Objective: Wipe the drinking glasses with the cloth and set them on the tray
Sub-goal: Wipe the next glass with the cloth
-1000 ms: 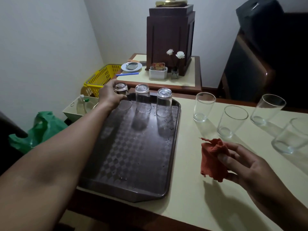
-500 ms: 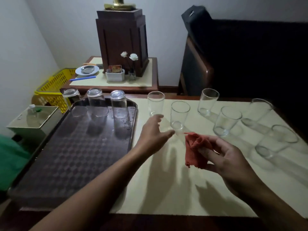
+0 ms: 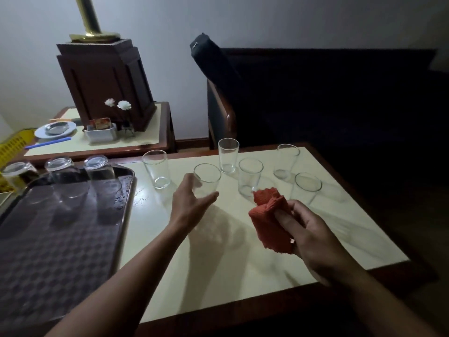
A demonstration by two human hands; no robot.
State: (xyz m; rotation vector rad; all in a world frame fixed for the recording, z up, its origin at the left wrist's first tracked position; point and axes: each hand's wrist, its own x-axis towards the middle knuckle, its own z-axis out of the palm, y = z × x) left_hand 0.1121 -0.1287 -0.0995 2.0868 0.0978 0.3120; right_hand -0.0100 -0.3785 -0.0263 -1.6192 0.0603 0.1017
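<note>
Hovering the left hand, fingers wide, against an upright glass on the counter; pinching the bunched red cloth in the right hand.

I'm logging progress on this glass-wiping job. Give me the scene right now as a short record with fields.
on tray: three inverted glasses along its far edge
on table: six upright glasses
left hand: open, fingers spread around the nearest glass; contact unclear
right hand: holds the red cloth
</note>
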